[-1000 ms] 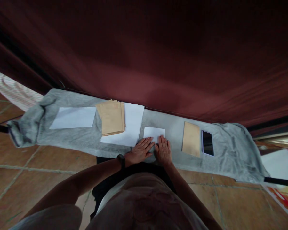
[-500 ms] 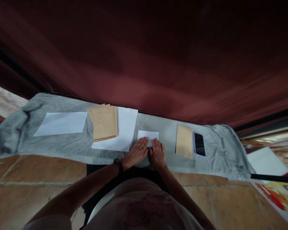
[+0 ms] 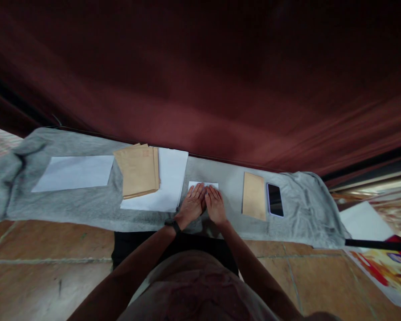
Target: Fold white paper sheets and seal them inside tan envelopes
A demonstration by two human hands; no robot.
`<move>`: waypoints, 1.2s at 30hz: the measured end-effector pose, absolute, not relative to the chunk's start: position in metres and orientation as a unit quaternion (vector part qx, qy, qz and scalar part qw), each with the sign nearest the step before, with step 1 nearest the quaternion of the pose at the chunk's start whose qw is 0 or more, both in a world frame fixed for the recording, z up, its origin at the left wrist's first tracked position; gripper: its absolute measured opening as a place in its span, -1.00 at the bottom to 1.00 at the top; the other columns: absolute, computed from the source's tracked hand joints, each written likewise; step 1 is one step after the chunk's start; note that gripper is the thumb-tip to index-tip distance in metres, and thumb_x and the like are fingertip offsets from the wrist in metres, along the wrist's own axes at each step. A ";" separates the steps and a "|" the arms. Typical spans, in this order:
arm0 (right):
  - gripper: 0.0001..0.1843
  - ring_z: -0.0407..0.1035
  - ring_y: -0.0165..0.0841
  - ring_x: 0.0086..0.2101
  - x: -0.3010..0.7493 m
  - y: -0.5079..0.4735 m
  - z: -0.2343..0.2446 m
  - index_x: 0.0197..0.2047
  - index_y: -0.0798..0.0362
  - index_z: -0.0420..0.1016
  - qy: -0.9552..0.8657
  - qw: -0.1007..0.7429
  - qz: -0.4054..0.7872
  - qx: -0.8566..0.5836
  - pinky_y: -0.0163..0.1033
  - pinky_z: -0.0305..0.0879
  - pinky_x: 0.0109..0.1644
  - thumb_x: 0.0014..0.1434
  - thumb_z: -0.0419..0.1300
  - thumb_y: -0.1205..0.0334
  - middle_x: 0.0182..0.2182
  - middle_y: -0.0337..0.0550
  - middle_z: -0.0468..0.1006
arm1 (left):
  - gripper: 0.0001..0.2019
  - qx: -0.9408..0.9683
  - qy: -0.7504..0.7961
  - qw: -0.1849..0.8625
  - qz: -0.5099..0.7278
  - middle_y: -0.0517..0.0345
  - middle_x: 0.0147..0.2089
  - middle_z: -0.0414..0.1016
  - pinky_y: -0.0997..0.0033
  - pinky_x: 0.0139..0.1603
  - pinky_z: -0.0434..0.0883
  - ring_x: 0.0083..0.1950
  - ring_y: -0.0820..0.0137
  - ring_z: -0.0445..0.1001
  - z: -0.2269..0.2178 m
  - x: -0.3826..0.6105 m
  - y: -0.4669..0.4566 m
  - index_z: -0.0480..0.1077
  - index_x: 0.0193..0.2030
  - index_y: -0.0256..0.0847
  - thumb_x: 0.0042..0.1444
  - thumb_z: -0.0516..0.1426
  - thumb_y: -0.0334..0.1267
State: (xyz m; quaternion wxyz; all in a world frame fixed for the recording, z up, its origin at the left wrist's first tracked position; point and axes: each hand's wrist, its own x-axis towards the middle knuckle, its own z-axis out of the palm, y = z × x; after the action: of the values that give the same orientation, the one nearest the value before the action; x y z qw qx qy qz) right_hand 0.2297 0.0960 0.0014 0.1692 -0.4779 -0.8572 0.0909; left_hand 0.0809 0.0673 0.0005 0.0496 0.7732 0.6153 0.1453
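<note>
A small folded white sheet of paper [image 3: 214,184] lies on the grey cloth in front of me, mostly covered by my hands. My left hand [image 3: 193,201], with a dark watch at the wrist, rests flat on its left part with fingers stretched forward. Pressed flat on the right part is my right hand [image 3: 215,205], its fingers out and close against the left. Just left of my hands are a stack of white paper [image 3: 173,178] and several brown envelopes [image 3: 139,171] on top of it. To the right lies a single brown envelope [image 3: 254,196].
A phone [image 3: 275,199] lies right of the single envelope. Another white sheet [image 3: 74,173] is at the left on the grey cloth [image 3: 87,205]. A dark red surface [image 3: 200,111] rises behind the cloth. A colourful box [image 3: 387,272] is at the lower right.
Both hands have slid forward over the folded paper and closer together, covering more of it. The view has shifted slightly, so the items on the cloth appear further left.
</note>
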 end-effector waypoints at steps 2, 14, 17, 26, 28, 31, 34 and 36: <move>-0.45 0.11 -0.28 0.41 0.222 0.102 0.002 0.44 0.14 0.26 -0.866 0.161 0.080 -0.467 0.01 0.00 0.49 0.52 -0.22 0.25 0.39 0.04 0.32 | -0.43 0.775 0.612 0.049 0.150 -0.23 0.53 0.13 -0.02 0.57 -0.01 0.59 0.15 -0.02 -0.001 0.079 0.070 0.14 0.48 -0.42 0.38 -0.12 -0.29; -0.40 0.04 -0.10 0.43 0.230 0.108 -0.012 0.49 0.29 0.11 -0.837 0.163 0.026 -0.522 0.17 -0.03 0.46 0.52 -0.16 0.16 0.44 0.24 0.16 | -0.40 0.736 0.648 0.056 0.187 -0.26 0.56 0.05 -0.02 0.56 0.03 0.60 0.15 -0.08 -0.007 0.080 0.071 0.04 0.50 -0.46 0.40 -0.11 -0.19; -0.38 0.05 -0.08 0.42 0.236 0.106 -0.013 0.49 0.32 0.09 -0.832 0.165 0.017 -0.529 0.16 -0.03 0.45 0.52 -0.14 0.13 0.44 0.29 0.16 | -0.37 0.724 0.659 0.061 0.196 -0.27 0.56 0.02 -0.02 0.56 0.02 0.60 0.12 -0.09 -0.007 0.081 0.070 0.03 0.50 -0.46 0.42 -0.08 -0.10; -0.37 0.07 -0.05 0.41 0.240 0.103 -0.013 0.50 0.30 0.05 -0.828 0.156 0.011 -0.539 0.19 -0.06 0.44 0.52 -0.14 0.10 0.44 0.30 0.16 | -0.37 0.689 0.691 0.071 0.207 -0.40 0.56 -0.02 -0.03 0.59 -0.05 0.60 0.03 -0.11 -0.006 0.088 0.061 0.06 0.47 -0.59 0.44 -0.11 -0.12; -0.35 0.06 -0.05 0.41 0.240 0.103 -0.014 0.51 0.32 0.03 -0.828 0.157 0.015 -0.538 0.19 -0.08 0.45 0.52 -0.16 0.10 0.45 0.30 0.14 | -0.41 0.720 0.665 0.074 0.185 -0.31 0.56 0.01 -0.03 0.59 -0.05 0.60 0.09 -0.10 -0.006 0.092 0.055 0.08 0.48 -0.50 0.43 -0.11 -0.15; -0.34 0.06 -0.03 0.41 0.240 0.103 -0.013 0.51 0.33 0.02 -0.832 0.165 0.020 -0.529 0.21 -0.08 0.45 0.52 -0.19 0.09 0.44 0.32 0.13 | -0.42 0.768 0.616 0.080 0.154 -0.20 0.56 0.04 0.02 0.59 -0.05 0.60 0.16 -0.06 -0.005 0.095 0.046 0.09 0.49 -0.41 0.43 -0.09 -0.17; -0.35 0.07 -0.03 0.41 0.241 0.103 -0.012 0.51 0.33 0.03 -0.833 0.167 0.016 -0.527 0.23 -0.04 0.45 0.52 -0.21 0.11 0.44 0.32 0.15 | -0.39 0.788 0.596 0.068 0.137 -0.21 0.56 0.05 0.03 0.59 -0.07 0.60 0.15 -0.07 -0.004 0.094 0.040 0.07 0.50 -0.42 0.43 -0.08 -0.10; -0.35 0.07 -0.03 0.41 0.241 0.102 -0.011 0.51 0.32 0.03 -0.834 0.162 0.011 -0.528 0.22 -0.03 0.45 0.52 -0.21 0.11 0.44 0.30 0.16 | -0.37 0.799 0.584 0.060 0.131 -0.21 0.56 0.04 0.02 0.59 -0.08 0.60 0.15 -0.07 -0.003 0.091 0.038 0.05 0.51 -0.41 0.44 -0.08 -0.05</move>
State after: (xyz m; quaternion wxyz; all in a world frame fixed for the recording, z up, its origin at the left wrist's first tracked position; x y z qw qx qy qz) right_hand 0.2406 0.1019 -0.0106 0.1622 -0.5279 -0.8336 0.0106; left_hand 0.0912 0.0377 -0.0030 0.0598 0.7992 0.5837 0.1306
